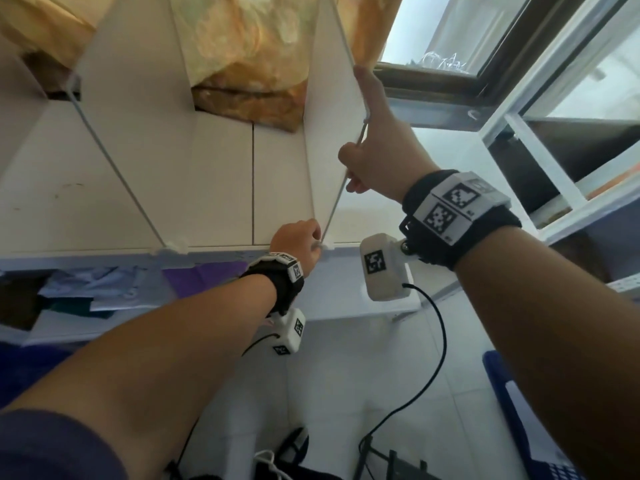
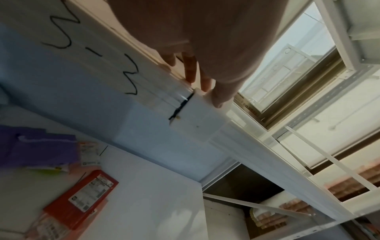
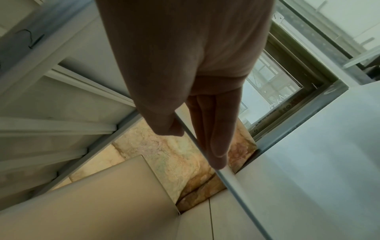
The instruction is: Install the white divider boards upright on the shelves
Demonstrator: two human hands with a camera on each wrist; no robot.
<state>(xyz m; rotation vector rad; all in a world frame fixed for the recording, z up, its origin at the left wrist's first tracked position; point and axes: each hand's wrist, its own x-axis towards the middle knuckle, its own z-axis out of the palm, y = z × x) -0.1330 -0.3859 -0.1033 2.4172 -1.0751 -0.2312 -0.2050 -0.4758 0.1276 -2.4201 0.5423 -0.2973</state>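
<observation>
A white divider board (image 1: 329,140) stands upright on the white shelf (image 1: 221,188), with its front edge toward me. My right hand (image 1: 356,133) pinches that front edge halfway up; in the right wrist view its thumb (image 3: 164,123) lies on one side and its straight fingers (image 3: 213,138) on the other. My left hand (image 1: 313,237) is curled at the board's lower front corner, where its fingers (image 2: 190,71) and thumb hold a white clip (image 2: 197,120) on the shelf rim. A second divider (image 1: 138,116) stands further left.
A patterned orange curtain (image 1: 249,64) hangs behind the shelf. To the right are a window (image 1: 485,36) and a white metal rack (image 1: 554,174). The shelf below holds cloth and papers (image 1: 86,292) and a red box (image 2: 78,201). A blue crate (image 1: 512,410) sits low right.
</observation>
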